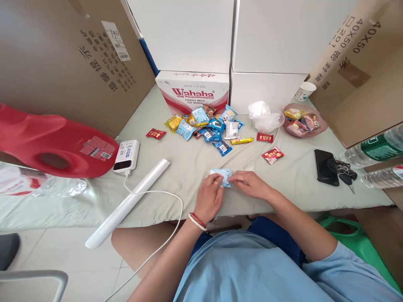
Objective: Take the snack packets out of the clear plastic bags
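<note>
My left hand (209,196) and my right hand (250,183) meet near the front edge of the table (189,167), both gripping a small light-blue snack packet (222,175) that lies between them on the pale green cloth. A ring shows on my left hand and beaded bracelets circle its wrist. Farther back lies a pile of snack packets (206,126), mostly blue and yellow. Single red packets (272,154) lie apart from it, one just behind my right hand.
A Wahaha carton (193,90) and white boxes stand behind. A pink bowl of snacks (304,119), plastic bags (262,115), paper cup (304,90), phone (325,167), keys and bottles sit right. A power bank (126,155), white roll (129,201) and red jug (47,140) lie left.
</note>
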